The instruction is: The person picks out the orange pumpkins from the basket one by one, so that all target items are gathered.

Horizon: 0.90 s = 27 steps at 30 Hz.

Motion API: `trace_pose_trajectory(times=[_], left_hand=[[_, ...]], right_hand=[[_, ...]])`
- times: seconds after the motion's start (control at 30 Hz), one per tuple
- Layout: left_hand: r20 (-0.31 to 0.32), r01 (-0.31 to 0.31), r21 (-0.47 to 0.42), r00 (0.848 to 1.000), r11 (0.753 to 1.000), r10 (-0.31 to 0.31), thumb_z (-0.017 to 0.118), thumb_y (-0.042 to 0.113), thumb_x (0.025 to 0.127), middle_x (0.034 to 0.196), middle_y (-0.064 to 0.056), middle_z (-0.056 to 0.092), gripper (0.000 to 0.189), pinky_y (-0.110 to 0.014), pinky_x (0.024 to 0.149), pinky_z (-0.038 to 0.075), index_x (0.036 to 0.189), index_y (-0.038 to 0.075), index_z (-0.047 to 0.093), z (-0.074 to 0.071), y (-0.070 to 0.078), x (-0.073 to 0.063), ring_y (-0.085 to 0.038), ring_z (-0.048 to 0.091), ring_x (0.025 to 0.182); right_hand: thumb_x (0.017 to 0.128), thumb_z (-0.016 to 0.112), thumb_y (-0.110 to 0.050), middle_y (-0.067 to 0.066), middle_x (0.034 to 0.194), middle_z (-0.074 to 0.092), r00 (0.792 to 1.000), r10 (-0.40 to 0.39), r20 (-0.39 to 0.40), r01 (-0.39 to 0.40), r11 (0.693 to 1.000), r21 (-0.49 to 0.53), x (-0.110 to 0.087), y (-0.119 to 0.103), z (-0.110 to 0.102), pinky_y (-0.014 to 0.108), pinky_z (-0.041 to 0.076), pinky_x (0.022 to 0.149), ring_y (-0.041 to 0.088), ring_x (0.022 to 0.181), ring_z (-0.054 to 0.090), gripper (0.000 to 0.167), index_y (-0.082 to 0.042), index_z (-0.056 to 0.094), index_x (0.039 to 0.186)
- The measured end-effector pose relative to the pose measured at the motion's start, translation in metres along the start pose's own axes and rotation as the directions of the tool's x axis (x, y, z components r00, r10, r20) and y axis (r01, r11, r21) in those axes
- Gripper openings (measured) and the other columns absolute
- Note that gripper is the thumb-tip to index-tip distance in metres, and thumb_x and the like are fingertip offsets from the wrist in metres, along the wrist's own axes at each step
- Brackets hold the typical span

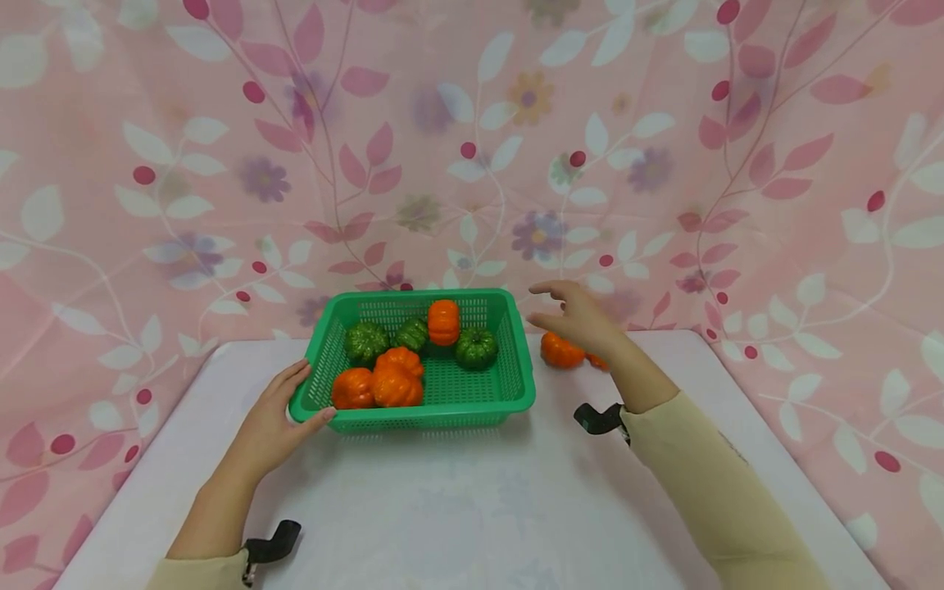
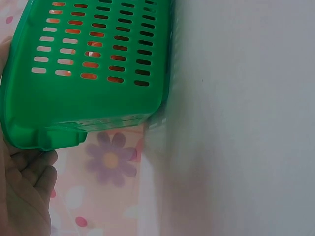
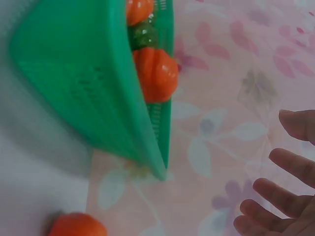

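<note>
A green plastic basket (image 1: 442, 415) with slotted walls stands on the white-covered table, holding several small orange pumpkins (image 1: 397, 383) and green pumpkins (image 1: 475, 348). At its near left corner is my left hand (image 1: 279, 418), thumb along the front rim and fingers against the left rim. My right hand (image 1: 578, 318) hovers past the basket's right side with fingers spread, holding nothing. Below it an orange pumpkin (image 1: 562, 351) lies on the table, and a second orange pumpkin (image 1: 597, 361) is mostly hidden by the hand and wrist. In the right wrist view the right fingers (image 3: 283, 196) are apart from the basket.
A pink floral cloth (image 1: 472, 164) hangs behind and on both sides of the table (image 1: 457, 508). The basket's far rim stands close to that cloth. Black camera mounts (image 1: 597, 419) stick out from both wrists.
</note>
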<state>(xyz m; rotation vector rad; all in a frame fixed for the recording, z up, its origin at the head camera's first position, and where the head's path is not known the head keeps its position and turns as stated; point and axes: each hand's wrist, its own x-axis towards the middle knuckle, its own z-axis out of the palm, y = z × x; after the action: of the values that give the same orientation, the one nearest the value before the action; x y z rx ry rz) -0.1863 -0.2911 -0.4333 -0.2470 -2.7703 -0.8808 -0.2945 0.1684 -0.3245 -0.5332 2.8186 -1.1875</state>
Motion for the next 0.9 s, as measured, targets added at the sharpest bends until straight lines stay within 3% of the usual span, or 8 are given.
trace_pose_trajectory(times=[0.2,0.5,0.9], left_hand=[[-0.006,-0.001,-0.001,1.000,1.000,0.001,0.075,0.044,0.088,0.159,-0.018,0.031,0.088,-0.072,0.105,0.031,0.152,-0.002,0.036,0.001,-0.002,0.000,-0.047,0.031,0.141],[-0.003,-0.004,-0.003,1.000,1.000,0.004,0.075,0.044,0.089,0.160,-0.017,0.030,0.088,-0.072,0.105,0.030,0.153,-0.001,0.036,0.003,-0.006,0.000,-0.047,0.030,0.142],[-0.006,-0.021,0.002,1.000,1.000,0.021,0.074,0.047,0.089,0.159,-0.019,0.031,0.089,-0.072,0.105,0.030,0.152,-0.003,0.036,0.002,-0.005,0.000,-0.048,0.031,0.141]], right_hand=[[0.096,0.069,-0.030,0.011,0.152,0.042,0.996,-0.071,0.059,0.071,0.997,-0.006,0.020,-0.017,0.021,0.055,0.037,0.112,0.039,0.138,0.040,0.052,-0.012,0.054,0.143],[0.095,0.071,-0.029,0.012,0.150,0.045,0.970,-0.168,0.174,0.183,0.981,-0.070,0.052,-0.034,0.053,0.049,0.038,0.112,0.035,0.137,0.043,0.055,-0.008,0.053,0.143],[0.095,0.071,-0.028,0.012,0.146,0.049,0.964,-0.112,0.243,0.139,0.986,-0.095,0.087,-0.045,0.073,0.044,0.043,0.107,0.032,0.134,0.046,0.053,-0.012,0.054,0.142]])
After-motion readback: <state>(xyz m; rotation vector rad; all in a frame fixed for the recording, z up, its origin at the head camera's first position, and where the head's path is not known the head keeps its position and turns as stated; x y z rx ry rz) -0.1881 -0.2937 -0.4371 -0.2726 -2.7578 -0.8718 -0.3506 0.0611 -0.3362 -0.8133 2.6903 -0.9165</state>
